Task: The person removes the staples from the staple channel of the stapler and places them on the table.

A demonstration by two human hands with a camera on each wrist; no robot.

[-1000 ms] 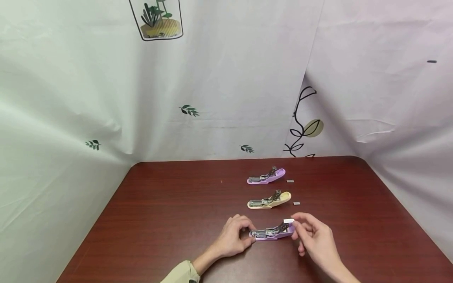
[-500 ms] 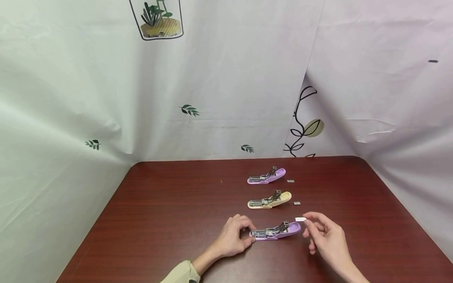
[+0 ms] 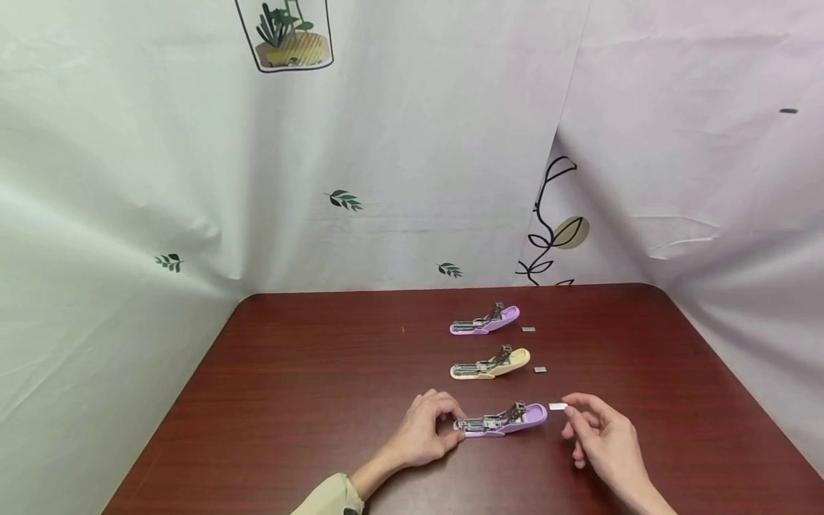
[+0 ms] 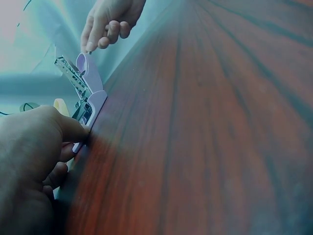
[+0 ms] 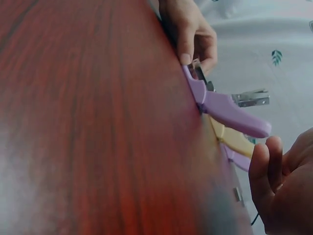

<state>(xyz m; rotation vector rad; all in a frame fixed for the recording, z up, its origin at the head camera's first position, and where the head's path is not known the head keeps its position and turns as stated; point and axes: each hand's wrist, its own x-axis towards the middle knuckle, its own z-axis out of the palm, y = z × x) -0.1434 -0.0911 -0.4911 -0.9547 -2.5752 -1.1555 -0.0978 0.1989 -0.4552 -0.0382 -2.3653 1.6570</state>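
Observation:
A purple stapler (image 3: pixel 536 416) lies opened out on the table, its metal parts exposed. My left hand (image 3: pixel 425 430) pinches its left end between thumb and fingers, as the left wrist view also shows on the stapler (image 4: pixel 91 73). Just off the stapler's right end, my right hand (image 3: pixel 606 440) pinches a small pale strip (image 3: pixel 557 406), which looks like a row of staples. The strip is apart from the stapler. In the right wrist view the stapler (image 5: pixel 234 115) points toward my right hand (image 5: pixel 288 186), and the strip itself is not visible.
Farther back on the brown table (image 3: pixel 309 372) lie an opened yellow stapler (image 3: pixel 515 360) and another opened purple stapler (image 3: pixel 508 317). Beside each rests a grey strip, the nearer strip (image 3: pixel 539 370) and the farther strip (image 3: pixel 528 330). A white patterned cloth (image 3: pixel 399 143) hangs behind.
My right hand has moved right with the pale strip, from over the stapler's right end to beside it, dipping slightly lately. The left hand and stapler have stayed put.

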